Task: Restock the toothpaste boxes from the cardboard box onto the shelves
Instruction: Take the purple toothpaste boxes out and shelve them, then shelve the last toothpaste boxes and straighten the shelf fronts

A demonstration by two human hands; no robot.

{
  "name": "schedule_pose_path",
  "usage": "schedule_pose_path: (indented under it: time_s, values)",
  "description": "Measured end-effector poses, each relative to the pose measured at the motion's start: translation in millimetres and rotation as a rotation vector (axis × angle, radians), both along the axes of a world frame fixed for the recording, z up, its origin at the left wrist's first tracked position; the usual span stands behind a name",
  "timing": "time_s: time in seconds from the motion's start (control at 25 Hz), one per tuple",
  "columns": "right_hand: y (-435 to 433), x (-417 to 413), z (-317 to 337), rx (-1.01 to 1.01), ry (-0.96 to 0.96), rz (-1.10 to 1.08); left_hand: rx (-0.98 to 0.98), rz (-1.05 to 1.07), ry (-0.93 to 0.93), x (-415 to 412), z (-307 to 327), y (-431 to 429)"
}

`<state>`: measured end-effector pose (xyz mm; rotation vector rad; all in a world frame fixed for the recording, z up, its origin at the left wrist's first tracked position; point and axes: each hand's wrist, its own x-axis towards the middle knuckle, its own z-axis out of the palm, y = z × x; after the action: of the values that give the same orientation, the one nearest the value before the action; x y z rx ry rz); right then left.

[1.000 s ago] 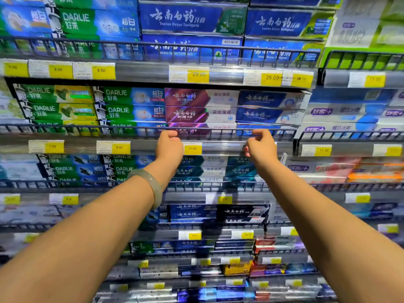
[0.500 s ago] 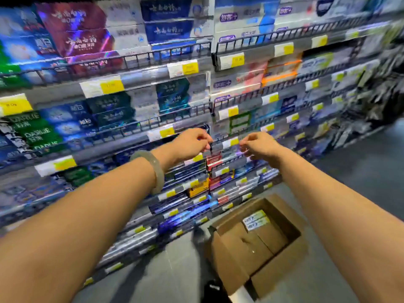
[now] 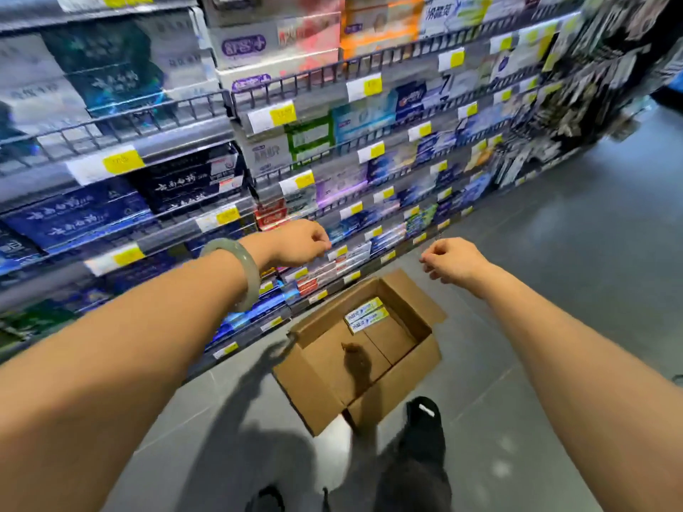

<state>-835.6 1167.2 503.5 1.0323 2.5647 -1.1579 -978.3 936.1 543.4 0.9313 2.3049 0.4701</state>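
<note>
Fingers: left hand (image 3: 299, 242) and right hand (image 3: 455, 262) both loosely curled, holding nothing.
Toothpaste boxes (image 3: 366, 315): two lie inside the cardboard box (image 3: 401, 391), at six o'clock from both hands.
Long axis: runs eight to two o'clock.
Nearer hand: right, by a small margin.
Box contents: otherwise bare cardboard.
Shelves (image 3: 155, 142): packed full, at ten o'clock.

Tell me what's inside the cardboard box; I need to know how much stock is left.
Two toothpaste boxes lie side by side against the far wall of the cardboard box. The rest shows bare cardboard bottom; the near wall hides a strip of the floor inside.
</note>
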Motion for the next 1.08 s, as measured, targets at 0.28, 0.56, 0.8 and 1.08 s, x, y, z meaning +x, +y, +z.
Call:
schedule_pose_path:
  time_s: [0.28,0.56,0.8,1.08]
  values:
    - [127,-42,-77,-0.131,-0.135,0.169,-0.017,0.385,-0.227,3,-149,121]
    - [168,-78,-227,-0.178,-0.332,0.274,-0.236,0.497,-0.257,3,-270,146]
    - [166,-90,-433,-0.127,-0.191,0.277,-0.411,0.362,-0.156,-33,-461,183]
    - [188,-123,-677,0.014,-0.503,0.508,-0.358,0.452,-0.239,-45,-711,241]
